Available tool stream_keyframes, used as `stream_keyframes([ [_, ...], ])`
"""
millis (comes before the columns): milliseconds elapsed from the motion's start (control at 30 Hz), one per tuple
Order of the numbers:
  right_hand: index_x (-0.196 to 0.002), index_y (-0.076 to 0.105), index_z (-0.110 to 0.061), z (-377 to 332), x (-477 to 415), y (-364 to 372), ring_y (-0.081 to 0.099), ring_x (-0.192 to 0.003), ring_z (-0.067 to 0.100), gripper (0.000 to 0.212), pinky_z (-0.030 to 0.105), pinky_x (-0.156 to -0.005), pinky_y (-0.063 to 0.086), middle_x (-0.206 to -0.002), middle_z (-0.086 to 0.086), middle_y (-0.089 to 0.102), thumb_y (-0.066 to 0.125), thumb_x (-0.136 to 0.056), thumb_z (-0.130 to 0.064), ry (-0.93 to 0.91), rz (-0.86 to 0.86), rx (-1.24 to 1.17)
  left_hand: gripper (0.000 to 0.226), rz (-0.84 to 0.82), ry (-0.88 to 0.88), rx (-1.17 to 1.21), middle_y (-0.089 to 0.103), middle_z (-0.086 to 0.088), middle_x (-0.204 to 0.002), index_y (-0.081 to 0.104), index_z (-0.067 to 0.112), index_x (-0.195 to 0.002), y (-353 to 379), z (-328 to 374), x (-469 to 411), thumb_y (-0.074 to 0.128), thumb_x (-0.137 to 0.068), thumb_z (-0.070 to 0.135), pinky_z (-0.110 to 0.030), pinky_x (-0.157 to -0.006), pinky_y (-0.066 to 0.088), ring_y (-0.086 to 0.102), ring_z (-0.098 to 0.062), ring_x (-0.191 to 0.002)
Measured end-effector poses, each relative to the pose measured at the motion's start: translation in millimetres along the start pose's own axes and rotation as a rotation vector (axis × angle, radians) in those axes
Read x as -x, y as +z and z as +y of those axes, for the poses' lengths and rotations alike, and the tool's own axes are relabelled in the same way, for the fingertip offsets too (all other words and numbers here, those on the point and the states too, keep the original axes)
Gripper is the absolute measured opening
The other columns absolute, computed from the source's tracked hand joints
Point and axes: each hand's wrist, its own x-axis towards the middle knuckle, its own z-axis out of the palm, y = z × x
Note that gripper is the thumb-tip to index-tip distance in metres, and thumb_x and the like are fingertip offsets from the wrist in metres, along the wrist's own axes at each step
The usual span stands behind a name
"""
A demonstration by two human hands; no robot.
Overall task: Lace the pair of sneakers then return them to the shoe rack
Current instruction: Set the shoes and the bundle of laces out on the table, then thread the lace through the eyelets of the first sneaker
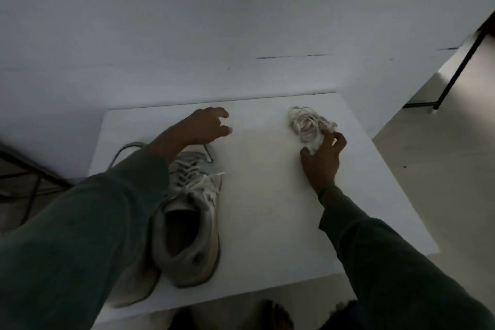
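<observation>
Looking down: we're over a white table pushed up against a pale wall, and the light is dim.
Left hand: our left hand hovers out past the sneaker's toe, fingers loosely bent and a little apart, nothing in them.
Right hand: our right hand is down on the far right of the table, thumb and curled fingers pinching the near edge of the coiled lace.
Coiled lace: a loose white bundle lying on the tabletop, well apart from the shoes.
Laced sneaker: the grey-and-white sneaker stands upright on the left half of the table, heel towards us, white lace crossed up the front with loose ends at the top.
Second sneaker: just beside it on the left, the second sneaker is mostly hidden under our left sleeve; we cannot tell whether it is laced.
Edges: a black metal frame stands far right, and bare feet show below the table's near edge.
</observation>
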Motion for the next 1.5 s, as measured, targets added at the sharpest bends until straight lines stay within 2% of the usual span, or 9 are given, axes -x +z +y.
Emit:
stream_keyframes([
  [200,-0.141,0.029,-0.007,-33,64,-13,0.042,-0.124,0.036,0.065,0.038,-0.102,0.035,-0.147,0.014,0.022,0.060,-0.085,-0.012,0.021,-0.143,-0.108,0.051,0.372,0.042,-0.011,0.047,-0.009,-0.144,0.048,0.011,-0.138,-1,-14,109,0.045,-0.097,0.042,-0.029,-0.109,0.028,0.043,-0.023,-0.133],
  [400,-0.110,0.059,-0.018,-74,128,-25,0.060,-0.104,0.033,0.022,0.039,-0.088,0.047,-0.112,0.013,0.064,0.054,-0.088,-0.021,-0.071,-0.451,-0.150,0.048,0.179,-0.054,-0.129,0.041,-0.011,-0.148,0.045,0.008,-0.138,24,-20,177,0.040,-0.098,0.035,-0.029,-0.106,0.027,0.040,-0.026,-0.134],
  [567,-0.129,0.055,-0.009,-113,153,-22,0.047,-0.126,0.024,0.036,0.031,-0.105,0.034,-0.137,0.009,0.052,0.048,-0.094,-0.015,-0.344,-0.701,0.002,0.077,0.143,-0.101,-0.256,0.052,-0.012,-0.137,0.038,0.021,-0.142,35,-22,190,0.052,-0.070,0.044,-0.038,-0.097,0.044,0.052,-0.031,-0.122],
  [700,-0.136,0.046,-0.006,-120,147,-15,0.041,-0.131,0.027,0.039,0.031,-0.107,0.030,-0.142,0.012,0.046,0.043,-0.098,-0.013,-0.410,-0.707,-0.063,0.052,0.308,-0.086,-0.321,0.060,-0.008,-0.125,0.049,0.024,-0.132,50,-11,182,0.059,-0.082,0.033,-0.037,-0.090,0.047,0.058,-0.029,-0.112],
  [900,-0.132,0.053,-0.009,-94,122,-14,0.048,-0.126,0.027,0.037,0.036,-0.108,0.035,-0.137,0.013,0.052,0.046,-0.096,-0.014,-0.392,-0.725,-0.144,0.043,0.422,0.009,-0.251,0.060,-0.014,-0.117,0.054,0.016,-0.130,76,17,173,0.052,-0.089,0.027,-0.038,-0.086,0.045,0.059,-0.035,-0.106],
  [1100,-0.095,0.066,-0.004,-82,111,-11,0.059,-0.097,0.026,0.017,0.027,-0.078,0.039,-0.101,0.013,0.066,0.055,-0.093,-0.017,-0.423,-0.580,-0.129,0.053,0.465,-0.084,-0.198,0.061,-0.012,-0.114,0.052,0.017,-0.126,85,21,168,0.039,-0.080,0.038,-0.042,-0.084,0.048,0.059,-0.035,-0.103],
  [1233,-0.084,0.062,-0.008,-80,112,-15,0.057,-0.081,0.021,0.012,0.028,-0.066,0.041,-0.086,0.010,0.062,0.052,-0.092,-0.008,-0.133,-0.693,-0.546,0.058,0.499,-0.105,-0.113,0.056,-0.014,-0.117,0.048,0.015,-0.129,91,8,161,0.041,-0.076,0.036,-0.048,-0.085,0.047,0.053,-0.036,-0.108],
  [1367,-0.075,0.057,-0.016,-88,95,-23,0.062,-0.078,0.015,0.023,0.031,-0.070,0.043,-0.074,-0.002,0.069,0.044,-0.093,-0.010,0.226,-0.698,-1.098,0.045,0.547,-0.074,-0.090,0.056,-0.012,-0.112,0.052,0.015,-0.123,101,-7,154,0.049,-0.080,0.029,-0.047,-0.084,0.047,0.053,-0.034,-0.105],
  [1500,-0.067,0.061,-0.018,-78,48,-58,0.065,-0.076,0.015,0.005,0.032,-0.075,0.041,-0.079,0.000,0.069,0.060,-0.071,-0.016,0.456,-0.447,-1.593,0.052,0.601,-0.061,0.077,0.057,-0.013,-0.117,0.054,0.012,-0.125,103,-20,155,0.045,-0.078,0.031,-0.043,-0.088,0.046,0.054,-0.033,-0.108],
])
